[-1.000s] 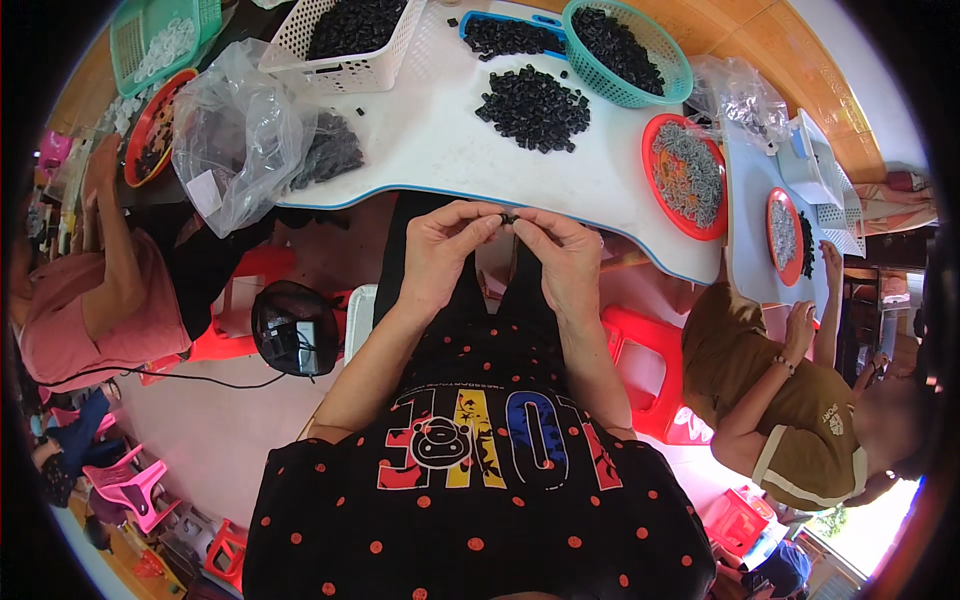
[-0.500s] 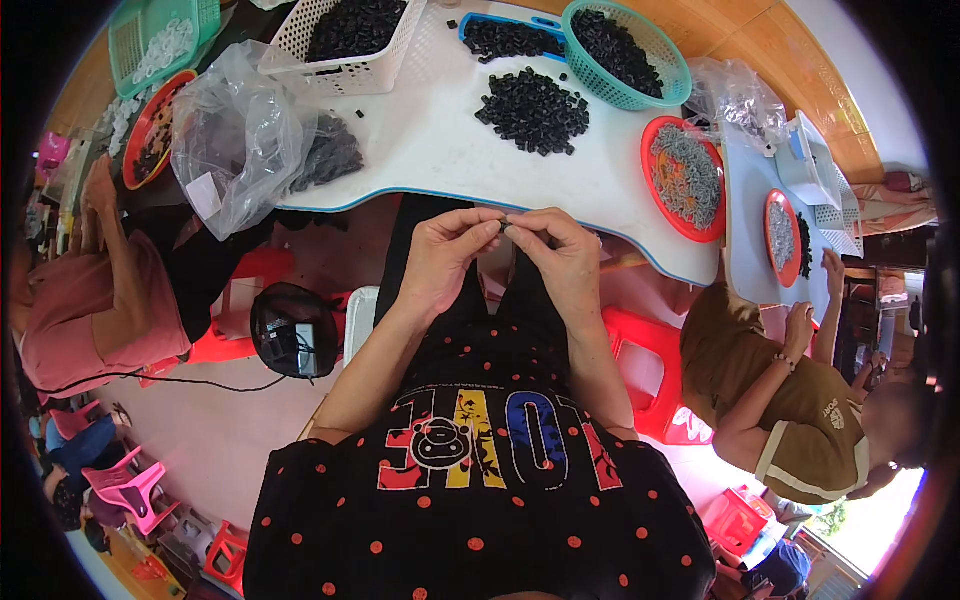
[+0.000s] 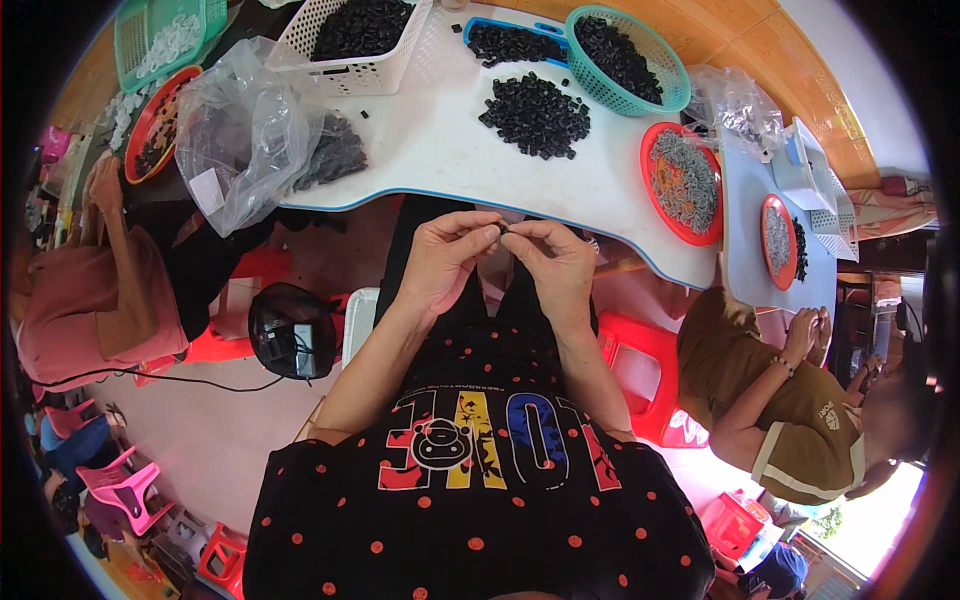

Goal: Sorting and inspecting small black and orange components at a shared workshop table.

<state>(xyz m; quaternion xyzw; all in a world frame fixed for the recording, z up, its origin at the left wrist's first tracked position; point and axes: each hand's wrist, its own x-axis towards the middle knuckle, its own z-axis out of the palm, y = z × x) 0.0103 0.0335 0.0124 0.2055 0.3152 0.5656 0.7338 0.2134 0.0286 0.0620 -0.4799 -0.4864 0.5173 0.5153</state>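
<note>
Just in front of the table's near edge, my left hand and my right hand meet at the fingertips. Thumb and forefinger of each are pinched on a small dark piece, mostly covered by the fingers; its exact kind cannot be made out. Beyond them on the white table lies a loose pile of small black plastic pieces. To the right, a red plate holds many thin grey pieces.
At the back are a white basket, a blue tray and a green basket, all with black pieces. A clear plastic bag hangs over the left edge. Co-workers sit at left and right. A red stool stands right.
My hands stay pinched together, with the right fingers shifted slightly left and down. The right co-worker's hands have come together, away from the table.
</note>
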